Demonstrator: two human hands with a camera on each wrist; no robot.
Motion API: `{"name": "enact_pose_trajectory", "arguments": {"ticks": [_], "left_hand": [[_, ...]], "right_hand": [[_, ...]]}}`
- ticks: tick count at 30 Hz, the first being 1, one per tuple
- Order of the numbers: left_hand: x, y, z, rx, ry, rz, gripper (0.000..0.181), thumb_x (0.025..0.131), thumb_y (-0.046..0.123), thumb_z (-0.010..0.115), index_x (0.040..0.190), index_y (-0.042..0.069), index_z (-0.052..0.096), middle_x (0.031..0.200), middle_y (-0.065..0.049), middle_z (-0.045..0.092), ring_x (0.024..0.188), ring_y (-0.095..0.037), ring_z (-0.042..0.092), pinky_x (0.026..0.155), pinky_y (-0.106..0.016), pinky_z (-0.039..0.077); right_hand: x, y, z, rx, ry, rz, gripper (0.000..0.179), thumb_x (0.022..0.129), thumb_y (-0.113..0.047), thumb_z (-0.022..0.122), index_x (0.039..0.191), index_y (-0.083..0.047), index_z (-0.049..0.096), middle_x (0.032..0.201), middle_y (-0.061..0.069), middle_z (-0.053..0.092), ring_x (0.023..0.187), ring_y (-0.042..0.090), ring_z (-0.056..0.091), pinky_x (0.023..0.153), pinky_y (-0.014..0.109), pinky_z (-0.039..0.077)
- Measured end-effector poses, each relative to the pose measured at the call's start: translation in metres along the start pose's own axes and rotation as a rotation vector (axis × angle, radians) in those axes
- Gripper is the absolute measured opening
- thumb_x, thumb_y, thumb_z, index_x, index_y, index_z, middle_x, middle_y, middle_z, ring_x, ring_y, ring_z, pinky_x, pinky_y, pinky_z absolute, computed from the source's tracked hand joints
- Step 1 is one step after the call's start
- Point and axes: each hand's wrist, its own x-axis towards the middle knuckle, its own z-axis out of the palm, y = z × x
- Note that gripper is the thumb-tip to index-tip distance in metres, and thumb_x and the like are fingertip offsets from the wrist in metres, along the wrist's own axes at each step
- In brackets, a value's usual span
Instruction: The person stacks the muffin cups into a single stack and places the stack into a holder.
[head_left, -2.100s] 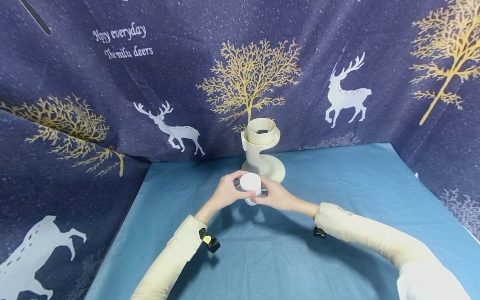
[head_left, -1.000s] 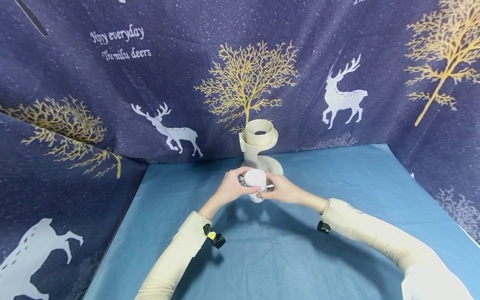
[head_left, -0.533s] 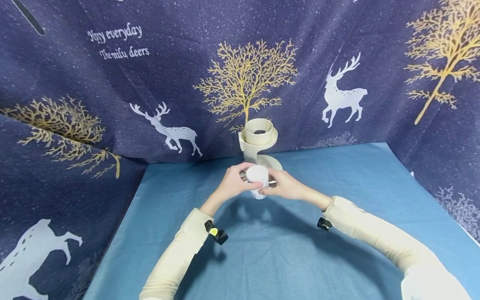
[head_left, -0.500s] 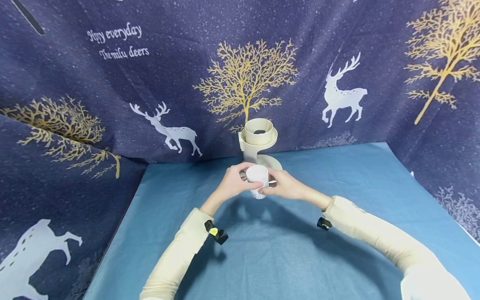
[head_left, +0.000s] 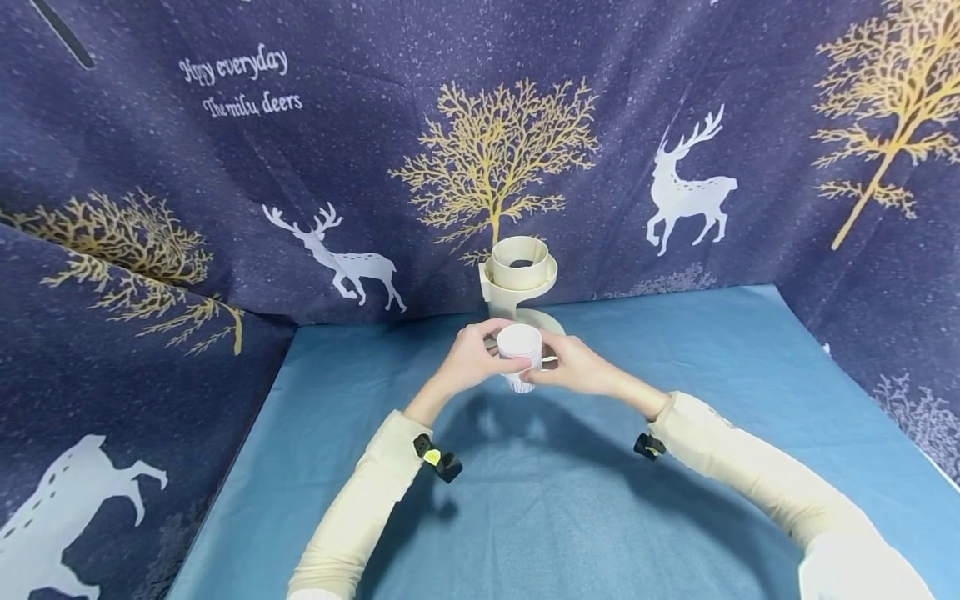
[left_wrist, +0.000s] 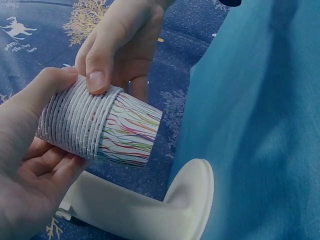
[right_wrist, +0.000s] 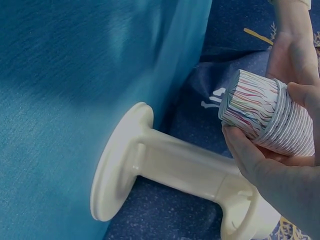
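Observation:
Both hands hold a stack of nested paper cups (head_left: 519,340) in the air over the table, in front of the cream stand. In the left wrist view the paper cups (left_wrist: 131,131) show rolled white rims close together and colourful wavy lines on the lowest cup. My left hand (head_left: 474,357) grips the rim side, thumb and fingers around it. From the other side my right hand (head_left: 576,365) grips the same stack, its thumb on the front. The right wrist view shows right-hand fingers (right_wrist: 245,150) along the patterned cup.
Behind the hands stands a cream cup holder (head_left: 504,302) with a round base, a post and a ring on top; a cylinder (head_left: 519,254) sits in the ring. Blue cloth covers the table (head_left: 600,500). A dark curtain (head_left: 337,150) with deer and trees hangs behind.
Both hands have carried the stack of cups slightly to the right and farther away, closer to the cream holder. The grip looks the same, and the holder stays in place.

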Motion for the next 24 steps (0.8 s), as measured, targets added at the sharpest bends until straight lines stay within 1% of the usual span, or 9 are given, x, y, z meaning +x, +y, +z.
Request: {"name": "enact_pose_trajectory", "arguments": {"ticks": [2,3,6,10,14,18,22,24], "left_hand": [[0.004,-0.006,0.001,-0.007,0.004,0.007,0.051,0.068,0.024,0.081,0.113,0.009,0.061,0.107,-0.008,0.064,0.098,-0.016,0.060,0.087,-0.032,0.049],[0.005,-0.007,0.001,-0.008,0.009,0.013,0.051,0.068,0.024,0.081,0.113,0.009,0.061,0.107,-0.008,0.064,0.097,-0.016,0.060,0.087,-0.032,0.049],[0.006,-0.006,0.001,-0.013,0.016,0.024,0.051,0.068,0.024,0.081,0.112,0.009,0.061,0.106,-0.008,0.064,0.096,-0.016,0.060,0.086,-0.034,0.050],[0.007,-0.004,0.001,-0.013,0.020,0.021,0.050,0.067,0.025,0.081,0.111,0.010,0.061,0.104,-0.006,0.064,0.095,-0.016,0.060,0.087,-0.038,0.049],[0.009,-0.001,-0.001,-0.011,0.007,0.032,0.049,0.069,0.024,0.080,0.111,0.010,0.061,0.104,-0.006,0.064,0.095,-0.016,0.060,0.087,-0.037,0.049],[0.013,0.002,-0.004,-0.023,-0.011,0.036,0.050,0.071,0.022,0.079,0.115,0.010,0.059,0.107,-0.007,0.062,0.098,-0.017,0.060,0.087,-0.034,0.049],[0.015,0.008,-0.007,-0.035,-0.027,0.034,0.052,0.072,0.020,0.078,0.119,0.009,0.057,0.112,-0.009,0.061,0.101,-0.019,0.060,0.088,-0.034,0.049],[0.014,0.015,-0.009,-0.036,-0.035,0.035,0.053,0.073,0.018,0.077,0.120,0.007,0.056,0.113,-0.012,0.061,0.102,-0.021,0.059,0.089,-0.035,0.048]], "right_hand": [[-0.002,-0.008,-0.003,-0.007,0.001,-0.012,0.048,0.082,-0.008,0.066,0.125,0.003,0.046,0.112,0.018,0.060,0.098,0.026,0.062,0.083,0.033,0.051],[-0.002,-0.009,-0.004,-0.006,0.003,-0.010,0.048,0.082,-0.008,0.066,0.125,0.002,0.047,0.112,0.018,0.060,0.098,0.026,0.062,0.083,0.034,0.051],[0.002,0.005,-0.004,-0.012,0.015,-0.024,0.047,0.082,-0.014,0.067,0.124,-0.001,0.048,0.111,0.015,0.061,0.097,0.023,0.063,0.082,0.033,0.052],[0.007,0.024,-0.003,-0.020,0.028,-0.035,0.050,0.081,-0.021,0.069,0.124,-0.006,0.049,0.110,0.010,0.062,0.096,0.018,0.064,0.080,0.031,0.052],[0.009,0.023,-0.006,-0.026,0.031,-0.035,0.057,0.080,-0.021,0.070,0.130,-0.009,0.046,0.112,0.010,0.061,0.096,0.019,0.064,0.079,0.028,0.052],[0.011,0.019,-0.011,-0.015,0.037,-0.034,0.061,0.081,-0.024,0.070,0.134,-0.012,0.042,0.114,0.009,0.060,0.097,0.019,0.063,0.079,0.025,0.052],[0.013,0.018,-0.015,-0.020,0.044,-0.020,0.057,0.080,-0.026,0.070,0.129,-0.011,0.046,0.111,0.009,0.061,0.096,0.020,0.063,0.078,0.027,0.052],[0.014,0.018,-0.017,-0.031,0.049,-0.016,0.055,0.080,-0.026,0.071,0.127,-0.010,0.048,0.111,0.010,0.061,0.096,0.020,0.063,0.078,0.028,0.053]]}}
